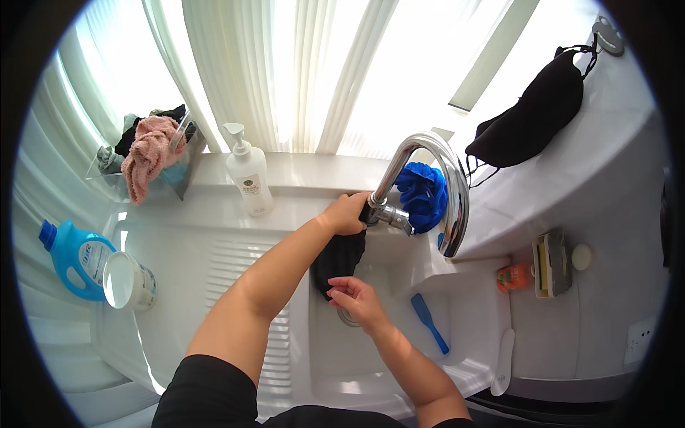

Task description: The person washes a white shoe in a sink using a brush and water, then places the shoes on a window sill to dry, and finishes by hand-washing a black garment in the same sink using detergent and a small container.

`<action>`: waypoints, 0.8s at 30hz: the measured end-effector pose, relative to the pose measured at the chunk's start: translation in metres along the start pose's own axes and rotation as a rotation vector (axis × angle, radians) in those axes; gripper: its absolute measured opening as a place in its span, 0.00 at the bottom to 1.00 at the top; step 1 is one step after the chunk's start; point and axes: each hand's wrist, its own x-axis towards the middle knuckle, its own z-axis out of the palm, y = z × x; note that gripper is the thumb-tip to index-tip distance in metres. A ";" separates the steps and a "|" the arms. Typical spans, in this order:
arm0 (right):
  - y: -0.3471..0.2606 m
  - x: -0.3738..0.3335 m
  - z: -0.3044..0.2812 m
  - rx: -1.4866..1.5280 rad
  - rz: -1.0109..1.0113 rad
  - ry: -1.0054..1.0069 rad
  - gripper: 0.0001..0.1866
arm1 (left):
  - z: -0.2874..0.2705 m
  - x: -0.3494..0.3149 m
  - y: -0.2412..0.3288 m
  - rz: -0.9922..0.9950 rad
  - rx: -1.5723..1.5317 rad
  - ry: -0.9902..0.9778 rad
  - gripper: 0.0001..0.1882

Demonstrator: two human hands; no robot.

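Observation:
A dark cloth point(338, 258), perhaps a garment, hangs along the left inner wall of the white sink point(357, 386). At its upper end, beside the base of the chrome faucet point(389, 178), my left hand point(347, 214) is closed on it. Lower down, my right hand point(359, 305) has its fingers loosely bent and apart next to the cloth's bottom end; whether they touch it I cannot tell. Part of the drain point(347, 318) shows beneath that hand. A blue brush-like tool point(430, 324) lies in the basin, right of my right hand.
Left of the basin is a ribbed washboard point(235, 274). A white pump bottle point(250, 178), blue detergent jug point(77, 260), white tub point(128, 282) and clear bin of clothes point(151, 153) stand around it. Blue gloves point(422, 196) sit behind the faucet; a black bag point(535, 114) hangs right.

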 end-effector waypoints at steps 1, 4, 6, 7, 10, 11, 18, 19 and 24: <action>-0.001 0.000 0.001 -0.006 -0.003 -0.020 0.15 | -0.001 -0.001 0.003 -0.032 0.012 0.003 0.23; -0.005 -0.002 0.002 -0.010 -0.012 0.015 0.15 | 0.005 -0.006 -0.005 -0.107 0.109 0.041 0.21; -0.010 -0.007 -0.001 -0.001 -0.016 0.056 0.15 | 0.010 -0.015 -0.016 -0.111 0.254 0.090 0.19; -0.011 -0.010 -0.002 0.008 -0.019 0.079 0.14 | 0.011 -0.018 -0.014 -0.132 0.318 0.070 0.19; -0.004 -0.012 -0.008 -0.003 -0.033 0.084 0.14 | 0.007 -0.025 -0.001 -0.192 0.485 0.021 0.19; -0.003 -0.013 -0.007 -0.011 -0.036 0.080 0.14 | 0.006 -0.026 0.000 -0.213 0.521 0.004 0.20; 0.004 -0.022 -0.016 0.060 -0.047 0.087 0.15 | 0.015 -0.082 0.024 -0.185 0.471 -0.271 0.17; -0.001 -0.023 -0.021 0.092 -0.047 0.094 0.15 | 0.027 -0.099 0.001 -0.127 0.426 -0.263 0.18; 0.006 -0.013 -0.043 0.093 -0.043 0.269 0.15 | 0.002 -0.064 0.006 -0.122 0.261 0.601 0.14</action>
